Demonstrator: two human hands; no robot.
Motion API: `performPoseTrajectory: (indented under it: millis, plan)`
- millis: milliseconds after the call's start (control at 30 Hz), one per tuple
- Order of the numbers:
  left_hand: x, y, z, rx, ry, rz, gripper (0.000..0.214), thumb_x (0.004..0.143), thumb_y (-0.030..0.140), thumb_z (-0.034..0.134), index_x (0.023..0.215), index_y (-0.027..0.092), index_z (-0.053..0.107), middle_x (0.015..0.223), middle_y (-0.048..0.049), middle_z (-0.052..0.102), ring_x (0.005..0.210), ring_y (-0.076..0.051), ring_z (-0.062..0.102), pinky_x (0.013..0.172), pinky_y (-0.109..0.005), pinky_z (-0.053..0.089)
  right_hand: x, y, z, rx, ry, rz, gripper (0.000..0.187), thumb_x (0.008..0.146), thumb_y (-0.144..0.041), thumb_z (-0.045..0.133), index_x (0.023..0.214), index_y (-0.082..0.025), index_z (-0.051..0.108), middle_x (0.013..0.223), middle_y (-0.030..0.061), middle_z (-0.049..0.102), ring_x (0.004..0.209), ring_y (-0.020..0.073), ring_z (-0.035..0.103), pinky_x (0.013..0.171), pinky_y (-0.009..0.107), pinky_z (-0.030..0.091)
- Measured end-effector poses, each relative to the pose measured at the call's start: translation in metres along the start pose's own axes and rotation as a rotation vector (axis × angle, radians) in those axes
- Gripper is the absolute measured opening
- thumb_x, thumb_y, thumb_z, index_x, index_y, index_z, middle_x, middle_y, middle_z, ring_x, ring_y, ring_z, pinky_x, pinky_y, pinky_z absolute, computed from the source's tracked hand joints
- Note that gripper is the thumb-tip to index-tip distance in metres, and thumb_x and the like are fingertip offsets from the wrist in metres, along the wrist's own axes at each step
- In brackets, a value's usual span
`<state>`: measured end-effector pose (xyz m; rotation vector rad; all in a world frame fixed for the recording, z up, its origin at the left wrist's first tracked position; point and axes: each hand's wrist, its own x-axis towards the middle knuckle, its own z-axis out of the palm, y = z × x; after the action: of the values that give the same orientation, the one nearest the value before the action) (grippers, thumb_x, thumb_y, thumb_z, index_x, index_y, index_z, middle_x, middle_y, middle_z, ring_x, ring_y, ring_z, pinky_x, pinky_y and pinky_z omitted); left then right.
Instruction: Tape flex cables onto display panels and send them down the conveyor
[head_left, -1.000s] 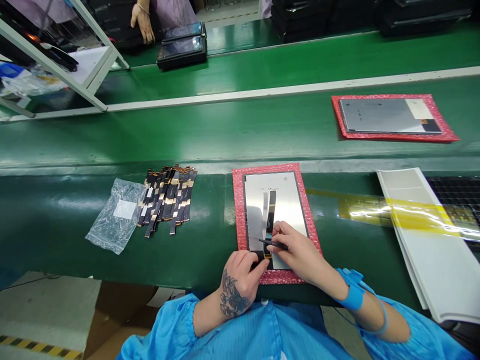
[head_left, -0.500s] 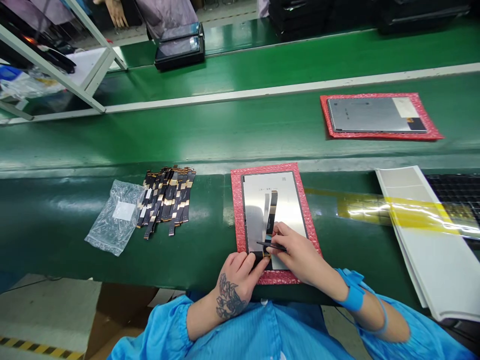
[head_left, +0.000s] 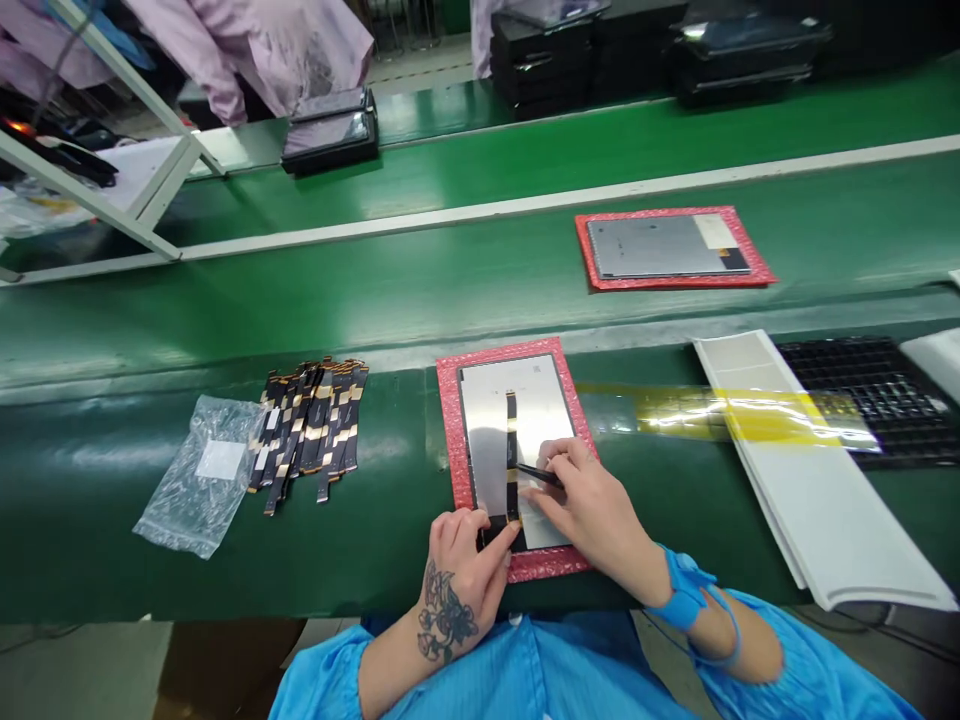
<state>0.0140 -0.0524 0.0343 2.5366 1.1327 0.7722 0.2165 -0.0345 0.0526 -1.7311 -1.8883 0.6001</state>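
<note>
A flat display panel (head_left: 486,420), its silver back facing up, lies on a red bubble-wrap sheet (head_left: 452,440) before me. A narrow black and gold flex cable (head_left: 512,430) runs lengthwise over the panel, its lower end at the black strip near the panel's bottom edge. My left hand (head_left: 461,570) rests at the lower left corner, with one finger stretched onto the cable's lower end and the others spread at the panel's edge. In my right hand (head_left: 592,505) are black tweezers (head_left: 541,474), pointing left with the tip at the cable's middle.
Left lie a pile of flex cables (head_left: 311,430) and a clear plastic bag (head_left: 199,480). Another panel (head_left: 660,248) on red wrap is farther back. To the right are white boards (head_left: 817,500), yellow film (head_left: 772,415) and a black tray (head_left: 862,385). A person in pink (head_left: 262,50) stands across.
The view has shifted. My right hand has moved the tweezers up from the cable's lower end to its middle. The cable now lies straighter; my left finger stays at its lower end.
</note>
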Motion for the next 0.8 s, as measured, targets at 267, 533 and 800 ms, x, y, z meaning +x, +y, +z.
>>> performPoseTrajectory:
  millis: [267, 533, 800]
  plan:
    - [0.072, 0.001, 0.01, -0.047, -0.185, 0.336, 0.032, 0.091, 0.026, 0.044, 0.114, 0.011, 0.059, 0.099, -0.0124, 0.062, 0.093, -0.024, 0.055, 0.081, -0.039, 0.047, -0.023, 0.058, -0.081, 0.445, 0.467, 0.559, 0.071, 0.08, -0.082, 0.043, 0.077, -0.016, 0.068, 0.062, 0.0033, 0.049, 0.054, 0.0143, 0.047, 0.045, 0.024, 0.04]
    - [0.169, 0.003, 0.072, 0.206, -0.345, 0.308, 0.058, 0.083, 0.058, 0.057, 0.128, 0.022, 0.057, 0.141, -0.0165, 0.047, 0.131, -0.04, 0.04, 0.104, -0.059, 0.035, 0.032, 0.076, -0.076, 0.977, 0.476, 0.575, 0.067, 0.048, -0.069, 0.082, 0.087, -0.016, 0.069, 0.08, 0.0043, 0.063, 0.072, 0.0166, 0.06, 0.059, 0.026, 0.058]
    - [0.157, -0.015, 0.084, 0.191, -0.224, 0.345, 0.063, 0.08, 0.064, 0.058, 0.13, 0.027, 0.056, 0.142, -0.0151, 0.046, 0.134, -0.039, 0.037, 0.105, -0.064, 0.031, 0.053, 0.089, -0.049, 0.931, 0.447, 0.515, 0.061, 0.054, -0.062, 0.082, 0.091, -0.014, 0.068, 0.085, 0.0079, 0.069, 0.08, 0.0242, 0.068, 0.08, 0.041, 0.058]
